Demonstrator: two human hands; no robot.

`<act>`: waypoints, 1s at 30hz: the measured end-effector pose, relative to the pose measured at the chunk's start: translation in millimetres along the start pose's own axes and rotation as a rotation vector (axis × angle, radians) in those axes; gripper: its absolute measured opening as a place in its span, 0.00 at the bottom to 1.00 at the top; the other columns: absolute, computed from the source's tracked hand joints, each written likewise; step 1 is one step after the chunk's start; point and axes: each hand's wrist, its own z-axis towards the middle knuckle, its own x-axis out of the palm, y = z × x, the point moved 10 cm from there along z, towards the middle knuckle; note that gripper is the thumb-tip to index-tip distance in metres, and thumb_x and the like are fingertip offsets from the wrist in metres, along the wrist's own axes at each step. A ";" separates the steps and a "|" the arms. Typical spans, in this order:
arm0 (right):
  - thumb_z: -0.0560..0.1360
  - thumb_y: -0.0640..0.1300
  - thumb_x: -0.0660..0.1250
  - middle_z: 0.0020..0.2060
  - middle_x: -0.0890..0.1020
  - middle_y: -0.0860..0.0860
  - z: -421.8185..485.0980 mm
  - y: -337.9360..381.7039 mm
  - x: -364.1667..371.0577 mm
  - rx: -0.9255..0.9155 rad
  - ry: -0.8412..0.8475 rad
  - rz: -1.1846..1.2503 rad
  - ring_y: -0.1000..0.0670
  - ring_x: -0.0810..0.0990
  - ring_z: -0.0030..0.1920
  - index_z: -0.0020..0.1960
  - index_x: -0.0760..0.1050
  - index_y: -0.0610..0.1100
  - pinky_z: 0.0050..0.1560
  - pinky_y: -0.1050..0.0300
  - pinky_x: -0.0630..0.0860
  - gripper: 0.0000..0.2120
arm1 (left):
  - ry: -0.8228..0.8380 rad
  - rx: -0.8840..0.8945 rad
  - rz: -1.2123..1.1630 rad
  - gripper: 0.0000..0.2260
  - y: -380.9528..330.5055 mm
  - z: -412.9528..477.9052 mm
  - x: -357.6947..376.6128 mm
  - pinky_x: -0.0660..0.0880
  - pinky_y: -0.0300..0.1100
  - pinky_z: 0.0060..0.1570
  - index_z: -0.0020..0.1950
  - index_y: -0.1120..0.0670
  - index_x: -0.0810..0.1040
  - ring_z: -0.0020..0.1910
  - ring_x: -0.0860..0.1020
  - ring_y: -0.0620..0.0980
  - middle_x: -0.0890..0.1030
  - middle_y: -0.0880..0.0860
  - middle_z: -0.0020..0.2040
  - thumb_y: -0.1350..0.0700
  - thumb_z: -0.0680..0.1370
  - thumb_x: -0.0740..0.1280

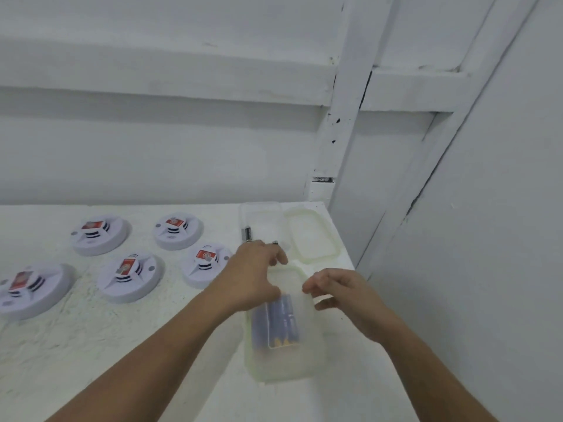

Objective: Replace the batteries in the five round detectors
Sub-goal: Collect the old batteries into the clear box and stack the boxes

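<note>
**Both hands at the battery box; five detectors stand to its left**

Reference item: a translucent whitish rectangular plastic lidded box (pixel 286 357), standing on the white rough-textured table (pixel 91 345) with its lid on. A pack of blue cylindrical batteries with yellow ends (pixel 281 318) shows through the lid, lying in the box's middle.

Left hand (pixel 256 275): it grips the lidded box at its far left corner. The fingers curl over the far edge and the thumb presses down on the lid.

Right hand (pixel 341 295): it is at the far right edge of the lidded box with the fingers bent and the fingertips (pixel 307 287) at the lid's rim. The frame is blurred there, so it cannot be told whether they have hold of the rim or only touch it.

The five round white plastic detectors, each bearing a red-and-white label on its raised centre, all lie on the table to the left of the lidded box. One (pixel 207 263) is just beside the left hand, one (pixel 129 275) is further left, and one (pixel 30 289) is at the frame's edge. Two more (pixel 178 229) (pixel 99 234) lie behind these.

Directly behind the lidded box stands an open clear plastic tub (pixel 262 214) holding a black cylindrical battery (pixel 246 233). A loose translucent lid (pixel 310 236) lies flat just right of that tub.
</note>
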 end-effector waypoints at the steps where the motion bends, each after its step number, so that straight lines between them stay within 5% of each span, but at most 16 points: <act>1: 0.74 0.51 0.65 0.42 0.84 0.49 7.2 -3.7 -2.6 0.058 0.032 0.092 0.50 0.81 0.44 0.44 0.82 0.41 0.47 0.52 0.77 0.14 | 0.039 0.033 -0.003 0.17 -9.5 7.4 4.2 0.71 0.39 0.47 0.57 0.48 0.76 0.47 0.72 0.43 0.75 0.47 0.52 0.56 0.69 0.71; 4: 0.75 0.50 0.66 0.40 0.83 0.46 30.9 -14.1 -23.8 0.183 0.007 0.187 0.45 0.82 0.42 0.48 0.80 0.40 0.42 0.53 0.78 0.13 | 0.088 0.080 0.011 0.11 -32.5 34.9 17.7 0.69 0.36 0.41 0.54 0.51 0.77 0.41 0.73 0.41 0.78 0.48 0.50 0.59 0.73 0.66; 8: 0.77 0.44 0.66 0.39 0.80 0.45 63.7 -23.6 -88.0 0.181 -0.409 0.021 0.47 0.78 0.35 0.45 0.77 0.39 0.34 0.57 0.73 0.08 | 0.153 0.069 0.142 0.14 -50.1 72.8 48.6 0.71 0.43 0.52 0.62 0.56 0.75 0.57 0.75 0.53 0.76 0.55 0.59 0.58 0.77 0.61; 11: 0.74 0.47 0.68 0.48 0.81 0.45 74.2 -23.8 -121.5 0.161 -0.661 -0.338 0.47 0.78 0.44 0.49 0.76 0.41 0.45 0.56 0.73 0.09 | 0.282 0.002 0.262 0.18 -50.9 88.5 73.9 0.68 0.45 0.56 0.69 0.59 0.67 0.62 0.71 0.58 0.68 0.60 0.66 0.57 0.79 0.59; 15: 0.72 0.57 0.70 0.60 0.75 0.45 90.9 -49.2 -109.7 0.276 -0.508 -0.397 0.43 0.76 0.60 0.66 0.68 0.39 0.53 0.55 0.69 0.31 | 0.375 -0.024 0.318 0.26 -53.2 93.9 92.8 0.62 0.48 0.64 0.76 0.57 0.56 0.68 0.63 0.60 0.62 0.61 0.69 0.53 0.80 0.59; 19: 0.71 0.48 0.73 0.48 0.81 0.43 96.0 -62.9 -113.7 0.258 -0.489 -0.181 0.46 0.80 0.43 0.54 0.74 0.37 0.42 0.56 0.75 0.17 | 0.389 -0.019 0.309 0.24 -49.8 101.5 101.7 0.62 0.49 0.65 0.74 0.58 0.60 0.68 0.62 0.61 0.62 0.60 0.69 0.53 0.79 0.58; 23: 0.71 0.38 0.73 0.42 0.77 0.45 84.0 -59.7 -140.5 0.221 -0.611 -0.052 0.47 0.77 0.40 0.47 0.72 0.39 0.39 0.57 0.73 0.11 | 0.388 -0.023 0.211 0.22 -47.9 109.6 105.7 0.64 0.51 0.66 0.73 0.55 0.63 0.69 0.61 0.60 0.61 0.58 0.70 0.53 0.79 0.59; 26: 0.71 0.34 0.72 0.43 0.78 0.43 74.8 -54.1 -157.7 0.204 -0.644 0.085 0.46 0.77 0.39 0.48 0.73 0.38 0.38 0.55 0.74 0.09 | 0.376 -0.046 0.119 0.22 -47.4 114.5 107.5 0.65 0.50 0.64 0.72 0.48 0.62 0.68 0.61 0.60 0.59 0.57 0.69 0.50 0.78 0.61; 30: 0.70 0.30 0.71 0.46 0.82 0.39 72.0 -41.0 -167.6 0.148 -0.627 0.318 0.45 0.81 0.36 0.53 0.72 0.36 0.41 0.52 0.78 0.13 | 0.237 -0.103 -0.161 0.20 -47.3 122.3 93.9 0.71 0.48 0.58 0.68 0.51 0.63 0.55 0.74 0.58 0.59 0.57 0.65 0.46 0.78 0.61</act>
